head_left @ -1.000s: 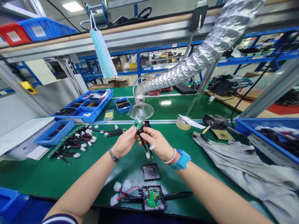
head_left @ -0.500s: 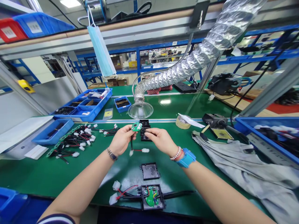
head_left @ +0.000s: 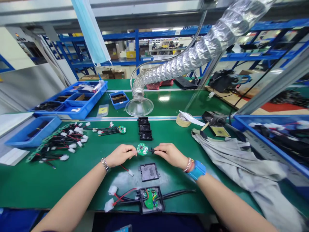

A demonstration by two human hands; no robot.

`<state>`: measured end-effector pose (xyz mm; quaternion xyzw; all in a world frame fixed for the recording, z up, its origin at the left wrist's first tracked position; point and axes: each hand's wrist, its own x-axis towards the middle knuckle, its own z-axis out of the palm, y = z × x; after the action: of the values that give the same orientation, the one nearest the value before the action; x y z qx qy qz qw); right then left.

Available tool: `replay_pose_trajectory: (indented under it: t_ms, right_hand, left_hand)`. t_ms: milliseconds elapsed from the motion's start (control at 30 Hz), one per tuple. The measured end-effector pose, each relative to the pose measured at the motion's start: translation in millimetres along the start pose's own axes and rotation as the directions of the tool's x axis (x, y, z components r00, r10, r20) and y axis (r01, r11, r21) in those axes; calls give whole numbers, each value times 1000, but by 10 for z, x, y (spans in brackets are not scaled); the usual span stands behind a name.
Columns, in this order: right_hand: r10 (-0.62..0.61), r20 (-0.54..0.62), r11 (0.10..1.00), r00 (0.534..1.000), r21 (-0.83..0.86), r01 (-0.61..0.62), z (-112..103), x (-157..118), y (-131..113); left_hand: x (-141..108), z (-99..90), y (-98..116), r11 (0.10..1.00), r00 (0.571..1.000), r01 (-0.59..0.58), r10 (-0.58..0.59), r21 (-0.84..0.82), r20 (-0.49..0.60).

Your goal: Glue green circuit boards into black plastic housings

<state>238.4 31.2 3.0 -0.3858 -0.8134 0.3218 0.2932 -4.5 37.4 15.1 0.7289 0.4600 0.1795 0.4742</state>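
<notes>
1. Lowered since the earlier frame: left-hand grip and right-hand grip, now held low over the green desk, with the round green circuit board brought down between them.
2. Desk layout: open black junction box with a green board and wiring lies nearest the body, black lid just beyond it, directly below the held board. Three black housings are lined up on the far side.
3. Drop risk: only fingertips are on the held parts. If the pinch is lost, the board could fall onto the black lid or the desk, and the board could be knocked.
4. Strain risk: the grips are apart, so any further spreading would load the black lead at its joint with the board. A damaged joint is judged the likeliest fault.
5. Snag risk: a red lead with a white connector hangs below the left-hand grip and could be caught on the lid's edge.
6. Grip state: board edge pinched by the left; black lead pinched by the right, just beside the board. Exact finger contact on the left cannot be told.
</notes>
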Motion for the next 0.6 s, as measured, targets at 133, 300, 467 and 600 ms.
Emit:
replay_pose_trajectory:
  t_ms: [133,300,467,600]
  right_hand:
    - [432,-193,791,881,551,-267,-88,34,156]
    - [707,-391,591,589,785,-187,-571,163,676]
    - [804,-451,522,388,847,-96,-932,343,1045]
    - [784,-545,572,297,820,-3,-954,419,1093]
  left_hand:
    - [16,60,-81,994,999,39,-40,-103,-9]
    - [-6,98,-172,956,993,101,-80,-275,86]
    - [1,125,-187,942,986,105,-58,-317,155]
    - [4,138,-182,919,984,130,-72,-373,166]
